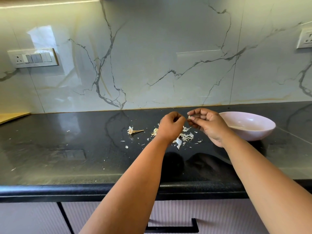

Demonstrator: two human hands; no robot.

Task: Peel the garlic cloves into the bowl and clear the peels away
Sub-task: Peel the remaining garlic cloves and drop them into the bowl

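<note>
Both bare forearms reach from the near edge over the dark tabletop [67,157], whose rounded front lip runs above pale cabinet fronts with a black handle [170,228]. Past the wrists, the left hand [170,126] is seen from the back with its fingers curled inward; whether anything sits inside them I cannot tell. Just to its right, close but apart, the right hand [208,125] is turned palm up, and its fingers [196,113] and thumb pinch a small pale clove [189,117] at their tips, the clove poking out toward the left hand.

Under and between the two hands lie the peels [184,136]: a loose heap of white papery scraps below the right fingers, with smaller flakes strewn left of the left wrist. Further left of the left fingers, well apart, lies a stem [135,130] with husk at one end, and a husk piece [155,131] shows just beside the left hand's outer edge.

Right of the right hand, just behind its knuckles, stands the pale bowl [263,130] on the tabletop, a faint light patch low inside it; I cannot make out what it is.

Behind everything rises a veined marble wall [152,56] with a switch panel [33,58] far left and a socket [305,38] far right.
</note>
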